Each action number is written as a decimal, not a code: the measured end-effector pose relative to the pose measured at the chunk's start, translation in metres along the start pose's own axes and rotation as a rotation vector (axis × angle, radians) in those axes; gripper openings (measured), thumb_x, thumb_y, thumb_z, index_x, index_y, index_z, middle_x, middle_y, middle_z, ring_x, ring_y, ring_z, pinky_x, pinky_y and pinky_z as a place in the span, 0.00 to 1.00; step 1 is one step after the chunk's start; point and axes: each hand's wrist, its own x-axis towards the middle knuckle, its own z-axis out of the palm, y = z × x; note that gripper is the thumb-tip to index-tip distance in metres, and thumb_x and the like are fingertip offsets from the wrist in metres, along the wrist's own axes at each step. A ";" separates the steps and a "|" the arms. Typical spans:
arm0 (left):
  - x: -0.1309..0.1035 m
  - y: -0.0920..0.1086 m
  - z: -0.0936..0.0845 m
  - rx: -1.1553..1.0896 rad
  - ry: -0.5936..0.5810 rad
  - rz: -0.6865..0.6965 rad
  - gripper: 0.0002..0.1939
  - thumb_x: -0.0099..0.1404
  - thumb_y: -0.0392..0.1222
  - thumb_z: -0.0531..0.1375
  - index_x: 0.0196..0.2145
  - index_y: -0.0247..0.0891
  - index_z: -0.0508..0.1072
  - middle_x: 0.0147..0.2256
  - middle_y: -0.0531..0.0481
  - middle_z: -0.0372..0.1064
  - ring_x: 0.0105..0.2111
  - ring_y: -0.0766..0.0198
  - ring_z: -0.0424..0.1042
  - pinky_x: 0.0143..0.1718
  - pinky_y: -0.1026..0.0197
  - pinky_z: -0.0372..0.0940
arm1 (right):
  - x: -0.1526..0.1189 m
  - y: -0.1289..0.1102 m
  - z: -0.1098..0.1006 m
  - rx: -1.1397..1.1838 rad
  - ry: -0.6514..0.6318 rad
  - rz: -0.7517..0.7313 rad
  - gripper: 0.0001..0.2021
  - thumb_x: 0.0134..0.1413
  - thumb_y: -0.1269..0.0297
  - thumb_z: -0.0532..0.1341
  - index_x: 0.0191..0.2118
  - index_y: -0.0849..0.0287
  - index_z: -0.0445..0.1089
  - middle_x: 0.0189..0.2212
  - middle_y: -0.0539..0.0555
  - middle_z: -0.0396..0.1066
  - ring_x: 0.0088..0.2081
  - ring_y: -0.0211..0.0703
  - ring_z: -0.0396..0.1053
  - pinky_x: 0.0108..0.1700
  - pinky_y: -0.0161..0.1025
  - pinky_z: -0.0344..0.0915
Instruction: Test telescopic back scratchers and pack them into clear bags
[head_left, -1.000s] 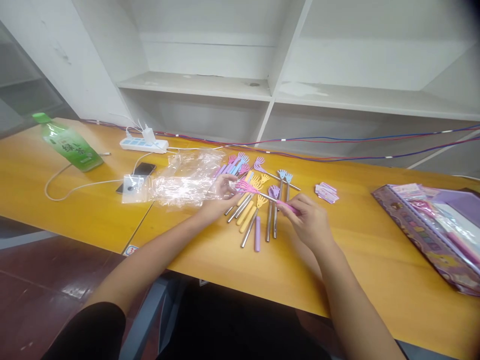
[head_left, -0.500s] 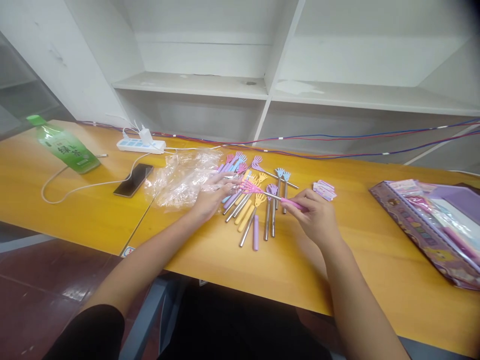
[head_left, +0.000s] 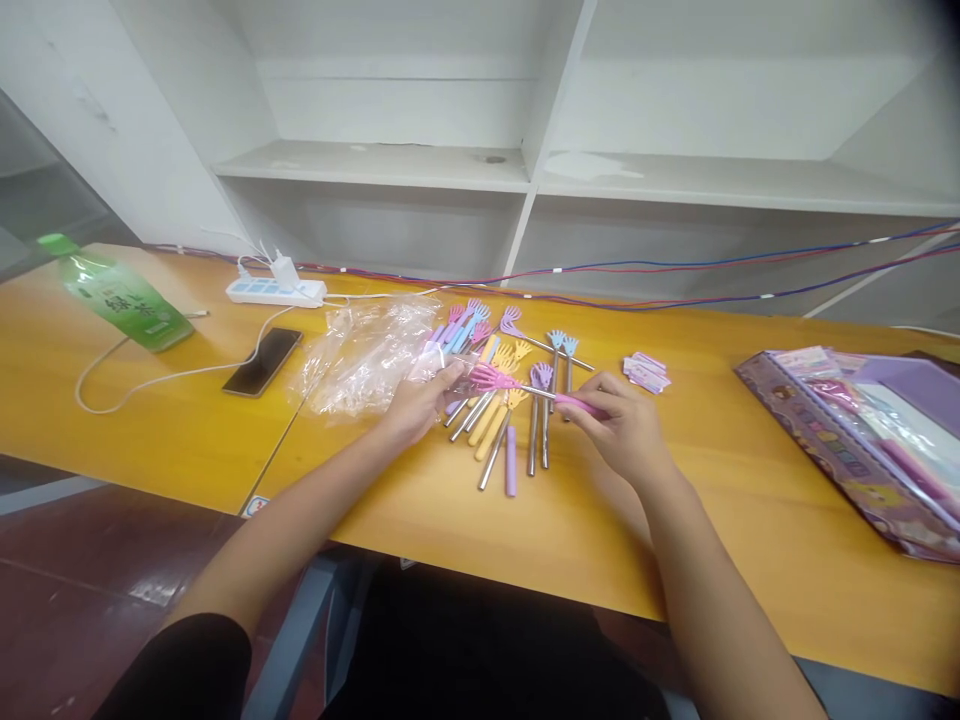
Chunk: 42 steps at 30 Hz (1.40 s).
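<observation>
My right hand (head_left: 621, 422) is closed round the pink handle of a back scratcher (head_left: 538, 391), a metal rod with a pink hand-shaped head pointing left. My left hand (head_left: 418, 402) pinches a small clear plastic bag (head_left: 463, 362) at the scratcher's head. The head seems to lie in the bag's mouth, though the clear film makes the edge hard to see. Beneath them several more back scratchers with yellow, purple, blue and pink heads lie on the table. A loose purple handle (head_left: 511, 462) lies at the front of this group. Crumpled clear bags (head_left: 352, 365) lie beside my left hand.
Small printed cards (head_left: 646, 372) lie beyond my right hand. At the right stands a purple patterned box (head_left: 832, 450) with packaged items. On the left are a phone (head_left: 262, 362), a power strip (head_left: 276, 291) and a green bottle (head_left: 124, 298). White shelves (head_left: 375, 165) stand behind the table.
The pink scratcher's head has moved slightly left, closer to my left hand and into the clear bag's mouth. My left fingers have drawn together on the bag, and the whole view has shifted slightly.
</observation>
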 end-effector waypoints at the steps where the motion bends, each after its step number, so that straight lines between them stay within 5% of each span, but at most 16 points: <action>1: 0.000 0.000 0.001 0.000 -0.014 -0.008 0.24 0.54 0.51 0.80 0.41 0.32 0.83 0.42 0.41 0.83 0.43 0.53 0.83 0.51 0.49 0.78 | 0.000 0.000 0.000 0.011 -0.003 0.002 0.17 0.69 0.47 0.66 0.36 0.53 0.84 0.31 0.53 0.68 0.31 0.41 0.66 0.34 0.42 0.63; 13: -0.003 0.001 -0.005 -0.073 -0.189 -0.146 0.17 0.63 0.52 0.76 0.40 0.35 0.84 0.43 0.40 0.83 0.47 0.53 0.82 0.56 0.47 0.76 | 0.000 -0.001 0.004 0.124 -0.008 0.047 0.18 0.66 0.43 0.67 0.40 0.51 0.86 0.32 0.53 0.70 0.33 0.43 0.68 0.34 0.42 0.64; 20: 0.002 0.001 -0.011 -0.063 -0.105 -0.144 0.18 0.55 0.48 0.80 0.38 0.35 0.86 0.36 0.48 0.78 0.36 0.67 0.75 0.39 0.64 0.74 | 0.000 -0.001 -0.002 0.073 0.010 0.059 0.18 0.66 0.42 0.67 0.39 0.50 0.86 0.32 0.53 0.68 0.33 0.43 0.68 0.34 0.43 0.63; 29: 0.003 0.005 -0.010 -0.007 -0.106 -0.112 0.21 0.51 0.45 0.82 0.38 0.36 0.82 0.35 0.52 0.78 0.34 0.69 0.77 0.39 0.63 0.73 | 0.000 -0.001 0.001 0.196 -0.044 0.125 0.19 0.63 0.40 0.68 0.40 0.50 0.86 0.33 0.54 0.70 0.34 0.44 0.68 0.35 0.43 0.65; 42: -0.001 0.005 -0.002 0.096 -0.060 -0.065 0.21 0.51 0.44 0.82 0.38 0.35 0.80 0.33 0.52 0.79 0.34 0.66 0.76 0.44 0.58 0.72 | -0.007 -0.004 0.008 0.148 0.034 0.139 0.16 0.69 0.50 0.67 0.46 0.55 0.86 0.35 0.55 0.70 0.36 0.43 0.67 0.37 0.43 0.62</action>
